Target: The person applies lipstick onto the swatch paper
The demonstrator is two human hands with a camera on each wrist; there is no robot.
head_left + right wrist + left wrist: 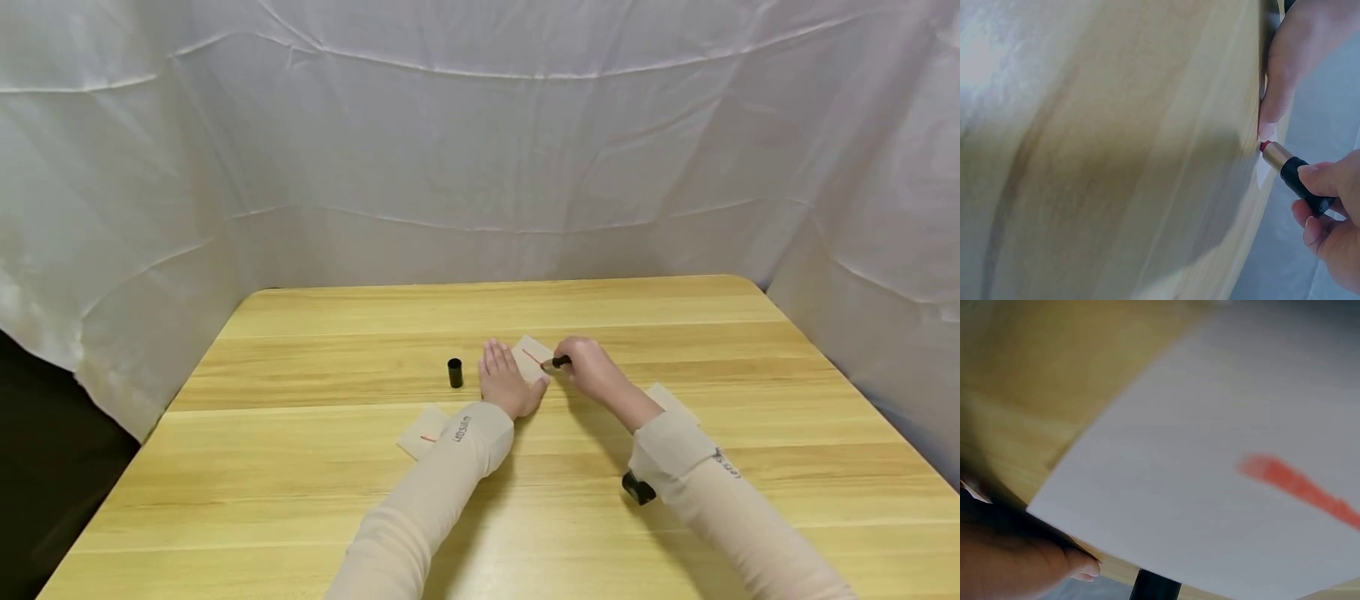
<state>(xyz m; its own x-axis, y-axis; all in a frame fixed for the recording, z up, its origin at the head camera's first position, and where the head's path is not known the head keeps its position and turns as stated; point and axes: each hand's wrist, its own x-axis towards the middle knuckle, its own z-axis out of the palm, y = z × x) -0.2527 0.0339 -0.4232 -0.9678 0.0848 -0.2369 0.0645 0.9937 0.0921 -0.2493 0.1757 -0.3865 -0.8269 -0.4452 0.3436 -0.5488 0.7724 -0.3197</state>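
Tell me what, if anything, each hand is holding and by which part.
The right hand pinches the lipstick by its black base, away from the red tip. The left hand lies flat, gripping nothing.

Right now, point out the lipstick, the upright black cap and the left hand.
Lipstick (1294,174): right wrist view, on its black base.
Black cap (455,376): head view, on its side.
Left hand (504,387): head view, on its back.

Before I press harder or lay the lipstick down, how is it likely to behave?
The lipstick looks round-sided, so it would probably roll if laid down. Its exposed red tip meets a red stroke on the paper, so it may be soft and apt to smear. It looks small in the right hand, so likely light.
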